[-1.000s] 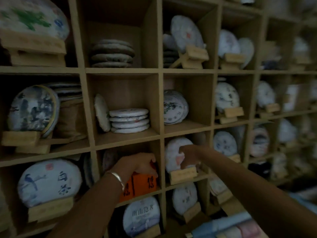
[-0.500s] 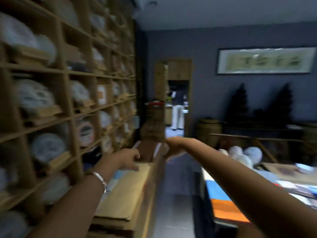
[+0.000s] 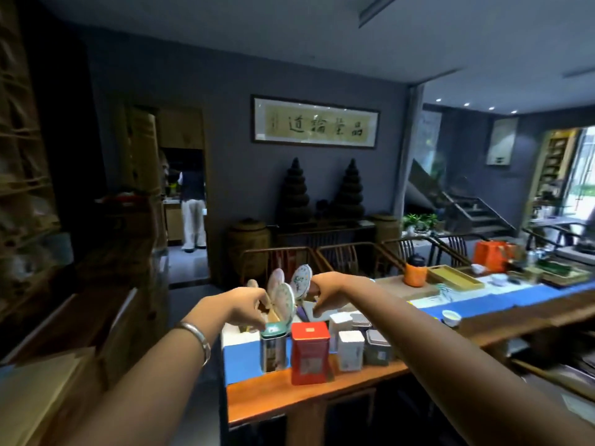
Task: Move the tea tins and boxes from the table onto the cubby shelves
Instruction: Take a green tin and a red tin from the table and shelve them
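On the near end of the long wooden table (image 3: 315,397) stand a red box (image 3: 309,357), a round tin with a green lid (image 3: 273,347), a white box (image 3: 351,350) and a grey tin (image 3: 376,347). Round tea cakes on stands (image 3: 283,296) rise behind them. My left hand (image 3: 244,307) hovers just above the green-lidded tin, fingers curled and empty. Above the boxes, my right hand (image 3: 325,292) reaches beside a tea cake, fingers apart, holding nothing.
The cubby shelves (image 3: 22,175) run along the far left edge. A low wooden cabinet (image 3: 96,333) stands between shelves and table. Chairs (image 3: 338,262), an orange jar (image 3: 415,274), a tray (image 3: 454,276) and an orange bag (image 3: 491,255) crowd the table's far side. A person (image 3: 193,214) stands in the doorway.
My view has swung from the cubby shelves right to the table. Both hands left the shelf, where the left held an orange box, and now hover empty over the tins.
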`<state>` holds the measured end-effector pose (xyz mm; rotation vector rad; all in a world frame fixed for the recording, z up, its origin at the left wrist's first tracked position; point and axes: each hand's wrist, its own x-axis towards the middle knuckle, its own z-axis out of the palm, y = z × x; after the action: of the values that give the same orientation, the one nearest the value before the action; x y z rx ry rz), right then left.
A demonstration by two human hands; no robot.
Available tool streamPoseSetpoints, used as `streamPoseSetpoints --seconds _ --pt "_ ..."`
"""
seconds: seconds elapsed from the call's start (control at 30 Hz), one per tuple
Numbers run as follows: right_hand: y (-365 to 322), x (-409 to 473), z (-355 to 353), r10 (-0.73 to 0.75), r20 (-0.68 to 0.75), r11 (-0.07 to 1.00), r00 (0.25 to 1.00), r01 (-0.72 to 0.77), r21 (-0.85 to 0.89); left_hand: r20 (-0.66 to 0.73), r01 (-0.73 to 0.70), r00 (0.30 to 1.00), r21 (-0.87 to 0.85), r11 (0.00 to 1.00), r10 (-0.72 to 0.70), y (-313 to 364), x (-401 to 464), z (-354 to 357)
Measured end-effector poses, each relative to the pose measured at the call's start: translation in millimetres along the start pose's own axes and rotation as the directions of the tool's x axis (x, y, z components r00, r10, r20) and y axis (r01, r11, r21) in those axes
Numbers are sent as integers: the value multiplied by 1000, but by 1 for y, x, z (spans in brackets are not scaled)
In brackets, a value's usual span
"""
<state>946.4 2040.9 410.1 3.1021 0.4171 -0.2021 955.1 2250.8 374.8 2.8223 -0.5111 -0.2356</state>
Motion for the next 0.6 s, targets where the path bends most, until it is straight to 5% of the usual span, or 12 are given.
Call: streamPoseSetpoints --seconds 0.27,0.6 --pt "105 50 40 19 31 997 999 -21 77 77 55 995 5 998 -55 35 108 40" --pt "159 168 115 43 217 996 975 -57 63 24 66 997 49 997 -67 -17 216 93"
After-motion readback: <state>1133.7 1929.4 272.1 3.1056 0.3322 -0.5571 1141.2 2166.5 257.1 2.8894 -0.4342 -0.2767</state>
